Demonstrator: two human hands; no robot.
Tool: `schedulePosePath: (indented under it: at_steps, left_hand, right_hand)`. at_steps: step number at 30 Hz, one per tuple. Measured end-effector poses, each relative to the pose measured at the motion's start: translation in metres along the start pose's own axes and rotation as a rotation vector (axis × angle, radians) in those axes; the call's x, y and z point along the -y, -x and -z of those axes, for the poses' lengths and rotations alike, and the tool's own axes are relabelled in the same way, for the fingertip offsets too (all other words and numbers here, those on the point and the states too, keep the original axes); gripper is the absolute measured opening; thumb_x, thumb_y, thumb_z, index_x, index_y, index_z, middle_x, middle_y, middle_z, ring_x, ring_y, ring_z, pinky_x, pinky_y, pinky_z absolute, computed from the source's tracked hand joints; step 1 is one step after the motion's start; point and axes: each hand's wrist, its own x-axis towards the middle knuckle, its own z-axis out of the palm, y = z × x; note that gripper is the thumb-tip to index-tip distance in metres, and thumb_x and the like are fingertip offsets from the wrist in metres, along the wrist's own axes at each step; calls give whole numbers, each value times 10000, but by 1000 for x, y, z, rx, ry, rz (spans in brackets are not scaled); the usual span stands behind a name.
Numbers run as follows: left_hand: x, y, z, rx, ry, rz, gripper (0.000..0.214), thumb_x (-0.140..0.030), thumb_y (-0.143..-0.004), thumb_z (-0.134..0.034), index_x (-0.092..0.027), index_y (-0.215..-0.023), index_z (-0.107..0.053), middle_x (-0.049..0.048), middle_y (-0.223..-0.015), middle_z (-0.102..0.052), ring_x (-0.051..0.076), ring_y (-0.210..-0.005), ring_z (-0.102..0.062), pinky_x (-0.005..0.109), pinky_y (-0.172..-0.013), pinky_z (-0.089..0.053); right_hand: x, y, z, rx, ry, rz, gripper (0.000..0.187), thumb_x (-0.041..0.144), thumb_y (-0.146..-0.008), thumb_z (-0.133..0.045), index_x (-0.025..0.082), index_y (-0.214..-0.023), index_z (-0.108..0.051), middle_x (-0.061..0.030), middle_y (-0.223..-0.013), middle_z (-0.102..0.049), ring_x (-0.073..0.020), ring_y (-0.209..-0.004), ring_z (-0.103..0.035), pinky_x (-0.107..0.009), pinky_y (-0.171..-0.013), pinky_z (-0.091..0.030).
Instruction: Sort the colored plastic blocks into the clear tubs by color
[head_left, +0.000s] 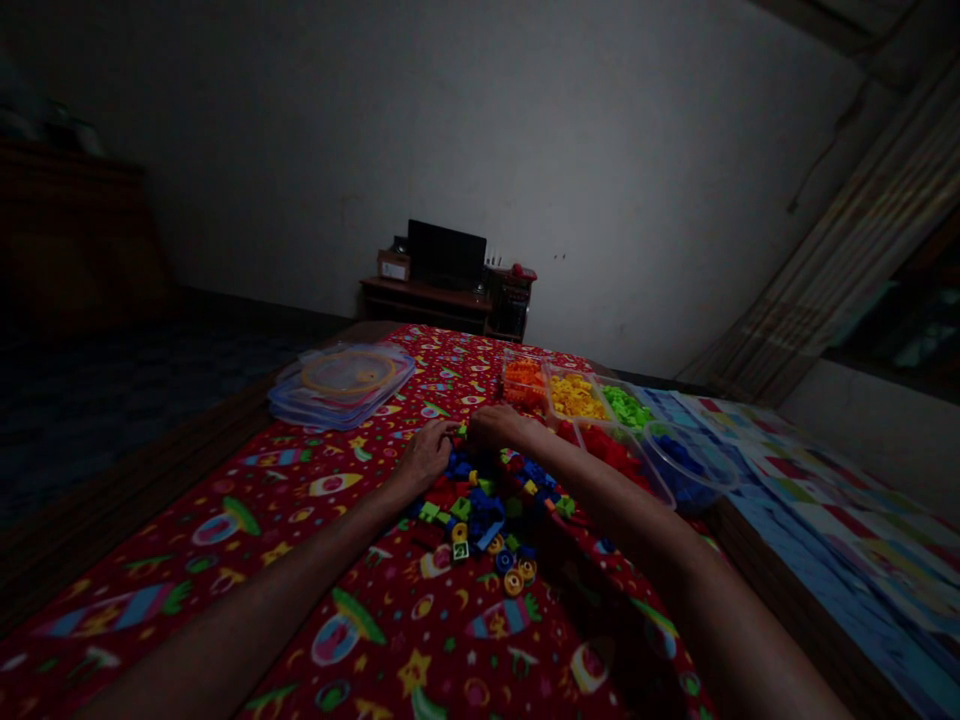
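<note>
My left hand [427,458] rests at the far left edge of a loose pile of toy building blocks [487,508], its fingers bent inward. Close beside it, my right hand [498,428] is closed over the top of the pile, knuckles up. A small yellow-green block [462,430] shows in the gap between the two hands; which hand touches it is unclear. Whatever the fingers hold is hidden by the hands and the dim light. Blue, green, yellow and red pieces make up the pile, with small round wheel-like pieces [514,582] at its near edge.
Right of the pile stand clear tubs of sorted blocks: orange [525,376], yellow [576,396], green [627,408], red [611,450] and blue [679,460]. Stacked clear lids [341,385] lie at left on the red patterned cloth [300,560]. A monitor [446,255] stands beyond.
</note>
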Motion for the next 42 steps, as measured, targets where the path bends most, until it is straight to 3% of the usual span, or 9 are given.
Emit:
schedulePosePath:
  at_steps: [4, 9, 12, 16, 21, 26, 31, 37, 42]
  left_hand:
    - [2, 2, -4, -26, 14, -11, 362, -146, -772, -388, -170, -1010, -660, 81, -1006, -680, 209, -949, -633, 362, -884, -514]
    - [-6, -4, 6, -44, 65, -24, 347, -170, -806, -386, -171, -1010, -666, 88, -1016, -675, 214, -964, -617, 377, -891, -500]
    - [-25, -13, 29, 125, 119, -205, 247, -241, -823, -468, -214, -913, -697, 64, -1019, -686, 219, -1015, -592, 382, -948, -456]
    - [-53, -18, 53, 525, 88, -416, 133, -304, -778, -606, -260, -835, -717, 30, -922, -704, 208, -966, -599, 326, -916, -449]
    - [-61, -9, 47, 604, -59, -475, 112, -200, -753, -593, -250, -742, -693, 14, -769, -662, 173, -763, -603, 252, -738, -460]
    - [-56, -8, 44, 519, -107, -365, 178, -223, -777, -560, -241, -889, -697, 30, -848, -672, 180, -780, -621, 261, -734, -473]
    - [-63, -13, 45, 417, 50, -173, 317, -334, -744, -621, -237, -1041, -671, 28, -941, -704, 204, -864, -644, 306, -798, -504]
    - [-69, -13, 29, 391, 457, 93, 579, -456, -664, -678, -167, -1162, -613, 53, -941, -708, 219, -804, -665, 348, -707, -550]
    - [-68, -9, 20, 409, 555, 134, 526, -413, -635, -709, -159, -1091, -642, 72, -984, -711, 240, -891, -664, 369, -771, -549]
  right_hand:
    - [2, 15, 11, -59, -60, -67, 249, 223, -900, -467, 124, -983, -680, -114, -980, -688, -162, -830, -620, -218, -653, -432]
    - [6, 57, 23, -300, -378, -168, 206, 163, -861, -478, 89, -871, -670, -45, -741, -637, -94, -623, -492, -202, -560, -323]
    - [11, 86, 22, -380, -569, -205, 231, 160, -826, -512, 114, -1011, -642, -13, -758, -619, -89, -620, -479, -196, -565, -317]
    - [9, 116, 23, -293, -508, -328, 193, 165, -837, -498, 126, -920, -668, -35, -769, -629, -108, -636, -496, -216, -579, -322]
    - [3, 136, 17, -88, -394, -349, 190, 169, -851, -525, 123, -863, -708, -85, -816, -682, -139, -697, -582, -222, -595, -353]
    - [16, 138, 8, 25, -333, -275, 273, 217, -833, -572, 238, -1074, -698, -91, -1012, -709, -216, -926, -655, -243, -677, -435]
    - [28, 135, 14, 55, -226, -356, 287, 145, -841, -493, 197, -1017, -714, -128, -981, -713, -239, -917, -672, -265, -684, -448]
    - [9, 133, 4, -152, -442, -262, 243, 275, -890, -509, 168, -956, -717, -68, -844, -704, -143, -731, -611, -214, -567, -330]
    - [4, 125, -11, -168, -570, -250, 189, 244, -842, -575, 112, -912, -690, -55, -796, -666, -108, -646, -528, -205, -552, -298]
